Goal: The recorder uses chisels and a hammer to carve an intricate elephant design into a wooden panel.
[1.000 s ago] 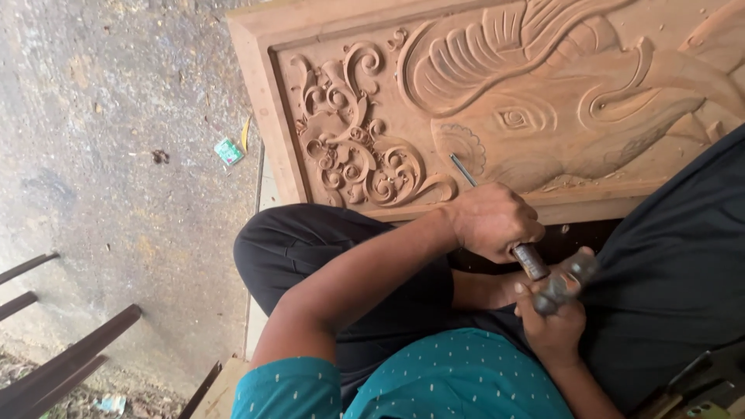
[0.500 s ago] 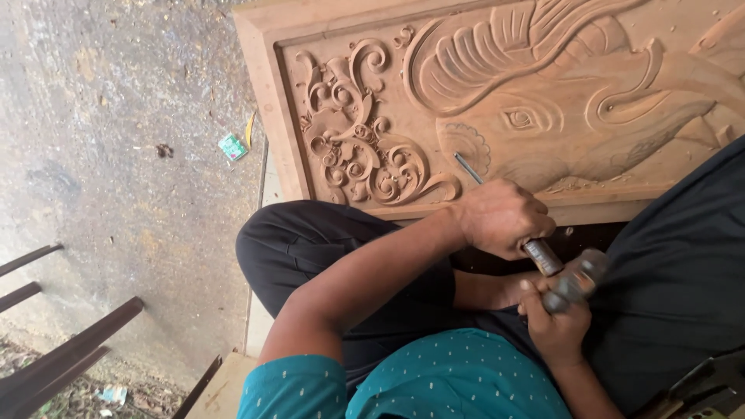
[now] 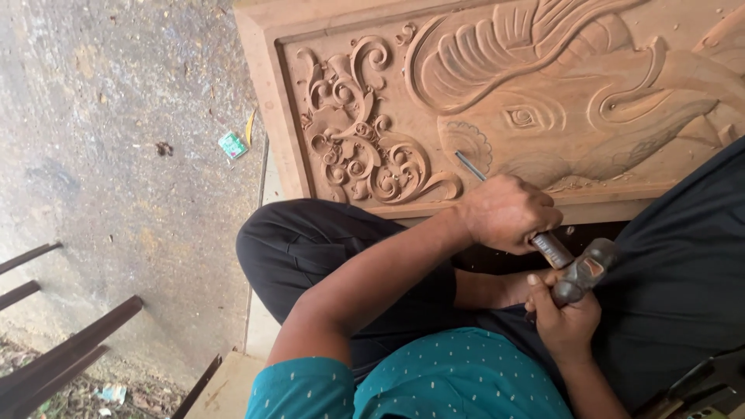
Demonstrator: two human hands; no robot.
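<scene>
Left hand (image 3: 508,211): wrapped in a fist around the chisel (image 3: 497,200), low on the shaft; the blade tip rests on the carved panel (image 3: 497,101) just below the elephant's eye.
Right hand (image 3: 565,314): clenched around the hammer (image 3: 583,271), whose head sits against the chisel's butt end.
Carved panel: wooden relief of an elephant head with scrollwork at left, lying at the far side, beyond the person's dark-trousered knees (image 3: 310,240).
Step in hand: apparently a tapping cut in the lower relief.
Next move: judged to need a steady chisel angle and light, square blows.
Surroundings: bare concrete floor (image 3: 116,155) at left, a small green wrapper (image 3: 232,145) near the panel's corner.
</scene>
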